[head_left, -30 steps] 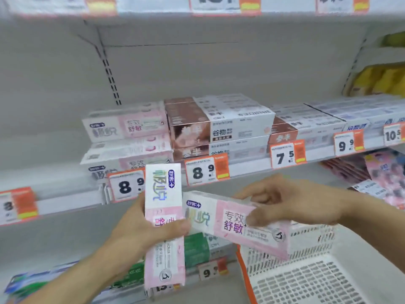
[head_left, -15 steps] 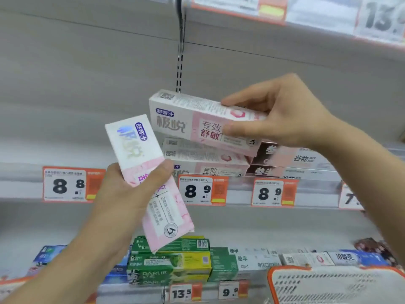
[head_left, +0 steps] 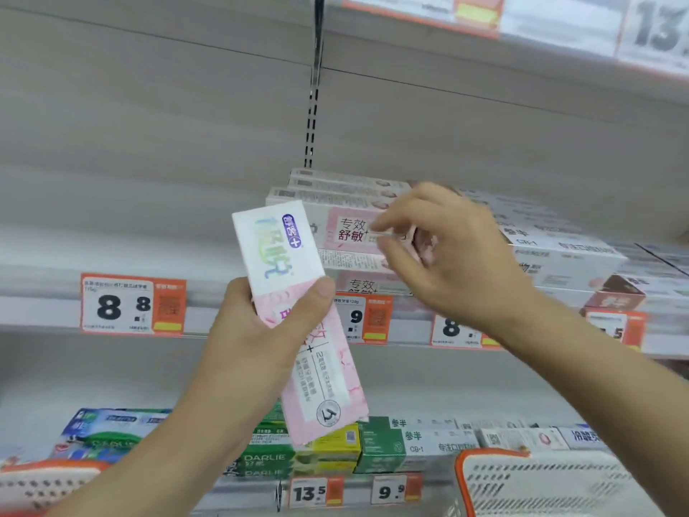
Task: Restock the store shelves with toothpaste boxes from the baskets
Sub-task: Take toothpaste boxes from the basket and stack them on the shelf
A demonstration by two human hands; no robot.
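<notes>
In the head view, the left hand [head_left: 261, 330] grips a pink-and-white toothpaste box [head_left: 298, 319] around its middle, thumb across the front and fingers wrapped behind, the box standing nearly upright with its top tipped toward eleven o'clock. At about two o'clock from it, the right hand [head_left: 447, 251] hangs in front of the pink stack [head_left: 346, 233] on the middle shelf [head_left: 223, 315], fingers loosely spread and holding nothing; whether the fingertips touch the top box's face cannot be told through the blur. The stack sits above the 8.9 price tag [head_left: 363, 317], with white boxes [head_left: 559, 255] crowding its three o'clock side.

The step in hand looks like squaring the stack's top box and then adding the held one. To do it well, the right hand would nudge the top box flush with those beneath, then take the held box, turn it flat with the printed face outward, and lay it on top without pushing the pile back. Two white baskets [head_left: 540, 483] sit at five and seven o'clock, low in the frame.
</notes>
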